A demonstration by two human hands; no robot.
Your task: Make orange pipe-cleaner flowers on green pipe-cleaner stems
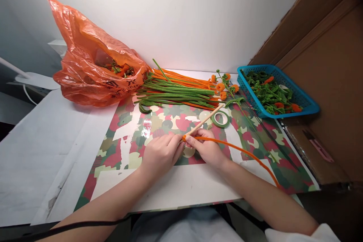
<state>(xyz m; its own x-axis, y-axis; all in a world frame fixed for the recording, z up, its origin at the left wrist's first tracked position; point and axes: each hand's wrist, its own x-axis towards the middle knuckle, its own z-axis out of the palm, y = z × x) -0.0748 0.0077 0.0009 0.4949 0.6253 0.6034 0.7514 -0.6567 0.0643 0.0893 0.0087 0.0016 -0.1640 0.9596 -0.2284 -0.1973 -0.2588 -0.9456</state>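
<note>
Both hands meet over the middle of the patterned mat. My left hand [163, 153] is closed, its fingertips pinching one end of a wooden stick [206, 120] where orange fuzzy wire is wound round it. My right hand [208, 148] pinches the orange pipe cleaner [245, 151] right beside the stick; its long free end curves off to the right over my forearm. The stick slants up and away to the right. Just beyond its middle lies a roll of green tape [220, 119]. My fingers partly hide the wound end.
Bundles of green pipe cleaners [181, 93] and orange pipe cleaners [184, 78] lie at the back. An orange plastic bag [93, 51] stands back left. Orange flowers on a stem [224, 87] lie near a blue basket [283, 87] of green leaves. A pink-handled cutter [320, 147] lies far right.
</note>
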